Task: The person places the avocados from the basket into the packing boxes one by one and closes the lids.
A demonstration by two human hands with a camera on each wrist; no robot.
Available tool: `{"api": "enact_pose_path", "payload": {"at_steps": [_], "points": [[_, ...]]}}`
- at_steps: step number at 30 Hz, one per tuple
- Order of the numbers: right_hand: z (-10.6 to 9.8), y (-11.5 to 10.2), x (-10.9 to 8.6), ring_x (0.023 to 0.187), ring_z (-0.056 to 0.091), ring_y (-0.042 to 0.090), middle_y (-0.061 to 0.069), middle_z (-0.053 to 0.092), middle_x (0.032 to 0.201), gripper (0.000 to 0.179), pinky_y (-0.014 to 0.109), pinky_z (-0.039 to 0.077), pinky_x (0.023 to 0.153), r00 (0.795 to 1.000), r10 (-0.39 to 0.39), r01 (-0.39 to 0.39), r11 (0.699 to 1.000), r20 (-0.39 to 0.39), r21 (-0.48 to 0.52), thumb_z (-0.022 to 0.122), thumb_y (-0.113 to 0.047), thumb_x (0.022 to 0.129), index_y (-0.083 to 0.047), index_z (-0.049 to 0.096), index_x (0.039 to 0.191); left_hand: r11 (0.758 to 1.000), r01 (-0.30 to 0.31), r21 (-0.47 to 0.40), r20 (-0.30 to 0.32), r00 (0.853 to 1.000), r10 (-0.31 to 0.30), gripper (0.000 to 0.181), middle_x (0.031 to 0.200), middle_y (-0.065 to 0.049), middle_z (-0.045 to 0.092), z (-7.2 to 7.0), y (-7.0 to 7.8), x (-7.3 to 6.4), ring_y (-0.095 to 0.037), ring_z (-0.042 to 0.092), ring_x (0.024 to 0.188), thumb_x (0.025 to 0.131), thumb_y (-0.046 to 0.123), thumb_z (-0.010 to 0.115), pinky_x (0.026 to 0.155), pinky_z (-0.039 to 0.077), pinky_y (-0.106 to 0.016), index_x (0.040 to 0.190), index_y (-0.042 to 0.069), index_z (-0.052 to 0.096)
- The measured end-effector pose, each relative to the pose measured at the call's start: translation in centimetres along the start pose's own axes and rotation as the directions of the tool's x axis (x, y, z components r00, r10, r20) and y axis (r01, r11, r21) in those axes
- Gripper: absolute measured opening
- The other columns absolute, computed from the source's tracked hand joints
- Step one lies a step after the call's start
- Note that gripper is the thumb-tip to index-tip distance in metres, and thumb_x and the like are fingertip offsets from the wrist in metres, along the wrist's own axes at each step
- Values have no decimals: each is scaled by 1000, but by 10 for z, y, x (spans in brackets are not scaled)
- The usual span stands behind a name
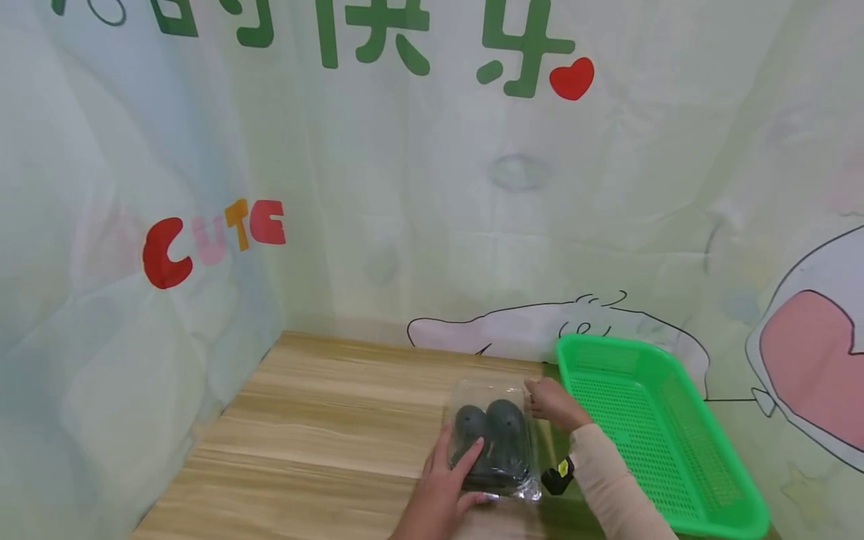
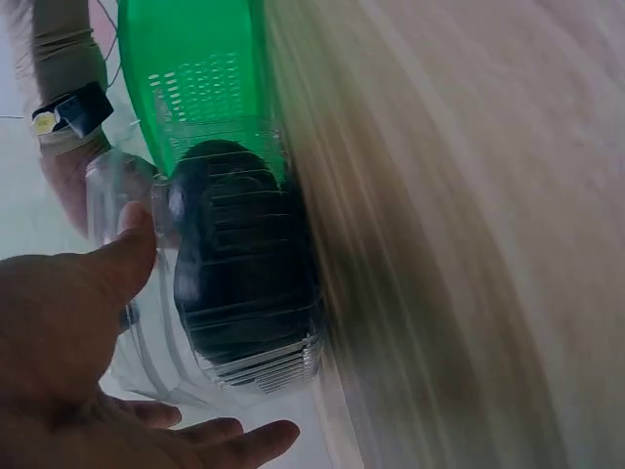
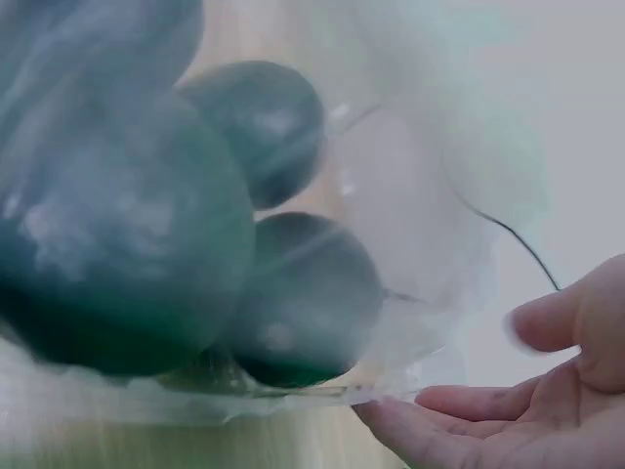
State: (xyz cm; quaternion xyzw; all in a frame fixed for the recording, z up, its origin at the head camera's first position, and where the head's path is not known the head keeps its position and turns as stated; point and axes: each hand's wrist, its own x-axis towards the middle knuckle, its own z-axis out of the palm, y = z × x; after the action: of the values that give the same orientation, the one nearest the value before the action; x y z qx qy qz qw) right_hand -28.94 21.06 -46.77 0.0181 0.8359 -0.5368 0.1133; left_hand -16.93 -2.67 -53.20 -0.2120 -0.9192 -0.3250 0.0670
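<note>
A clear plastic clamshell box [image 1: 459,390] stands on the table, with dark green oval fruits [image 1: 509,435] inside. My left hand [image 1: 435,484] rests on its near left part, fingers spread. In the left wrist view the left thumb [image 2: 137,234] lies over the clear lid, and the other fingers extend past the box's near end. At the far right corner is my right hand [image 1: 556,405]. Seen from the right wrist, its fingertips [image 3: 386,415] touch the box's rim, while the thumb stands apart from them. Several fruits [image 3: 308,303] show through the plastic there, partly blurred.
A green perforated plastic basket [image 1: 648,435] stands right of the box, beside the right forearm. The wood-grain table [image 1: 324,435] extends to the left. A printed cloth backdrop [image 1: 405,225] rises behind and along the sides. A black device [image 1: 559,476] sits by the right wrist.
</note>
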Motion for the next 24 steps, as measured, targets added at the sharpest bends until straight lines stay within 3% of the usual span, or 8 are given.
{"api": "enact_pose_path", "payload": {"at_steps": [2, 3, 6, 13, 17, 24], "points": [[2, 2, 2, 64, 52, 16, 4, 54, 71, 34, 31, 53, 66, 1000, -17, 17, 997, -5, -70, 39, -6, 102, -5, 49, 70, 999, -17, 35, -3, 1000, 17, 78, 163, -28, 20, 1, 0, 0, -51, 39, 139, 82, 43, 78, 95, 52, -60, 153, 32, 47], [2, 3, 4, 58, 42, 12, -1, 45, 64, 37, 27, 47, 59, 1000, -22, 21, 995, -8, -96, 41, 0, 98, -12, 40, 64, 999, -25, 43, -4, 1000, 25, 78, 163, -29, 19, 1, 0, 0, -52, 39, 139, 81, 44, 78, 95, 53, -60, 152, 32, 48], [4, 7, 9, 51, 35, 8, -5, 39, 56, 43, 23, 36, 51, 999, -36, 32, 986, -24, -163, 44, 6, 94, -15, 37, 57, 1000, -18, 7, 20, 1000, 18, 76, 165, -28, 17, 0, 0, 0, -53, 38, 139, 83, 46, 77, 93, 53, -61, 152, 32, 49], [0, 10, 16, 62, 52, 15, 1, 52, 66, 33, 31, 55, 63, 991, 126, -129, 986, -37, -104, 45, -5, 105, -4, 54, 73, 993, 5, -115, 77, 997, 4, 66, 164, -29, 17, -3, 3, 1, -57, 38, 138, 86, 41, 76, 95, 50, -64, 148, 29, 55], [-4, 12, 19, 65, 56, 16, 4, 56, 70, 30, 34, 58, 65, 989, 146, -147, 987, -13, -67, 48, -3, 102, -3, 55, 73, 995, -10, -102, 73, 997, 17, 65, 164, -28, 17, -4, 4, 1, -55, 40, 137, 86, 42, 75, 95, 51, -63, 147, 29, 56], [-7, 15, 24, 65, 54, 16, 3, 56, 69, 27, 35, 59, 65, 985, 170, -171, 985, -38, -33, 55, -1, 96, -5, 55, 70, 995, 1, -95, 65, 998, 5, 66, 166, -23, 17, -7, 6, 3, -52, 42, 137, 84, 48, 74, 95, 51, -63, 146, 31, 57]]}}
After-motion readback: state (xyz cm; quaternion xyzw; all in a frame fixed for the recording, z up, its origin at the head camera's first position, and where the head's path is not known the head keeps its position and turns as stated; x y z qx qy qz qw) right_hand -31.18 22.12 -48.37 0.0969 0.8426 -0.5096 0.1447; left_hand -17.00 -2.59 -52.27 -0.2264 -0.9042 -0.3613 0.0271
